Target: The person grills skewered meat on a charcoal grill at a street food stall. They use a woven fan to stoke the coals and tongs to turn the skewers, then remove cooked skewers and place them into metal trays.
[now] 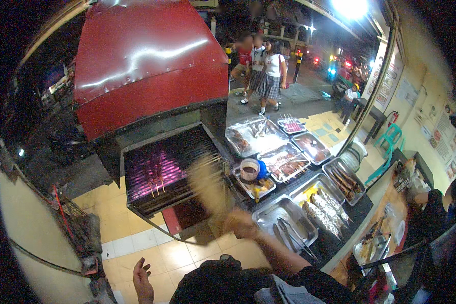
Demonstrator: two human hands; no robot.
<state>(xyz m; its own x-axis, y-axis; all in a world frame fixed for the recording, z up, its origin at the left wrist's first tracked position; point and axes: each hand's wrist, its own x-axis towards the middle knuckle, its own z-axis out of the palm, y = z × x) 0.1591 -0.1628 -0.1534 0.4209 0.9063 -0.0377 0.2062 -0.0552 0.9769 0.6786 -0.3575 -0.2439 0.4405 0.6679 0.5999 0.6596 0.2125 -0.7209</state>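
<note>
My right hand (pixel 240 223) is closed round what looks like a tan woven hand fan (pixel 207 185), smeared by motion, beside the right side of the grill (pixel 200 142). Several meat skewers (pixel 154 169) lie on the grate over purplish-glowing coals, their stick ends toward me. Low at the left, my left hand (pixel 143 278) hangs over the tiled floor with nothing in it, fingers apart. Under my right forearm is a steel tray (pixel 268 215) with metal tongs (pixel 291 235) resting in it.
A red metal hood (pixel 147 61) rises over the grill. Right of it, a counter carries trays of skewers (pixel 286 164), silvery foil-like wrapped pieces (pixel 324 210), browned pieces (pixel 342 180) and a sauce tub (pixel 249 169). Passers-by (pixel 268 71) walk beyond; another person (pixel 435 202) is at right.
</note>
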